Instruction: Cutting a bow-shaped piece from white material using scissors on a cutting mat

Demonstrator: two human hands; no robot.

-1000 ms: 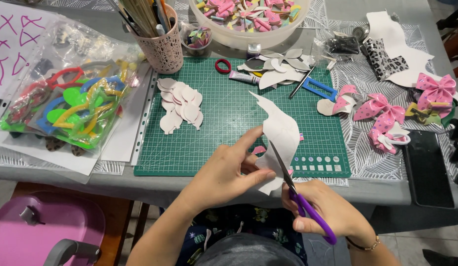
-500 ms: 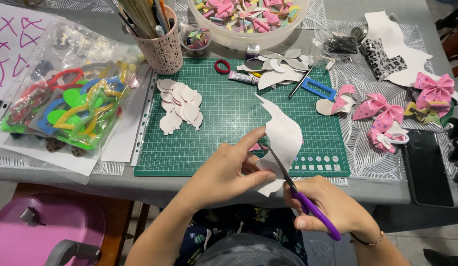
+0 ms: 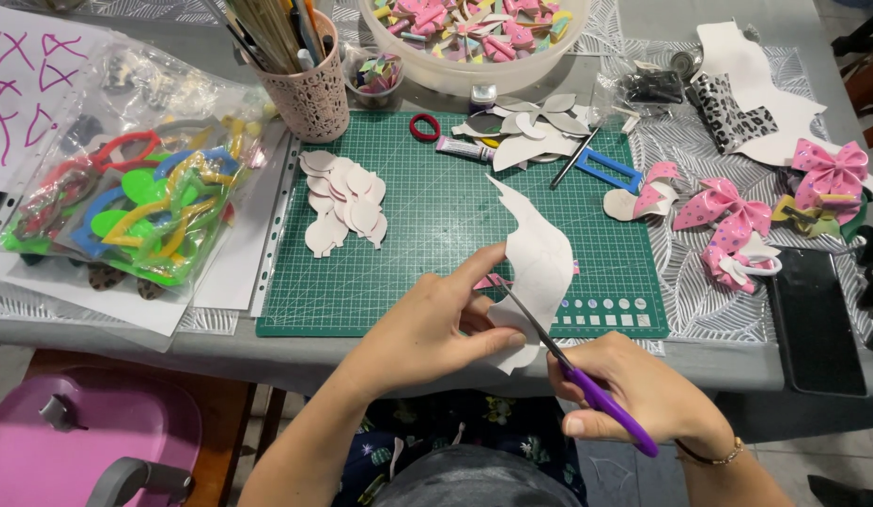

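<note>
Head view, looking down over the near tabletop edge (image 3: 108, 329). I see the left hand (image 3: 436, 329) holding a white irregular sheet of material (image 3: 535, 268), its grip clamped on the sheet's lower edge, thumb on top and fingers curled beneath. The sheet stands out over the near right part of the green cutting mat (image 3: 436, 225), at about 5 o'clock from the mat's centre, and hangs past the tabletop edge toward the person.

The right hand (image 3: 643, 394) has its grip closed around the purple-handled scissors (image 3: 572, 371). The blades point toward 11 o'clock and lie against the sheet just beside the left thumb. I cannot tell how far the blades stand apart.

At 10 o'clock from the left hand lies a pile of small white cut-out pieces (image 3: 342, 202) on the mat. Further out at 10 o'clock, a clear bag of coloured plastic shapes (image 3: 136, 202). At 11 o'clock, a pink perforated cup (image 3: 314, 94) full of tools. At 12 o'clock, a large white bowl (image 3: 474, 38) of pink and mixed bows. At 2 o'clock from the right hand, pink bows (image 3: 727, 211) lie on a patterned cloth, with a black phone (image 3: 817, 319) just beside them.
</note>
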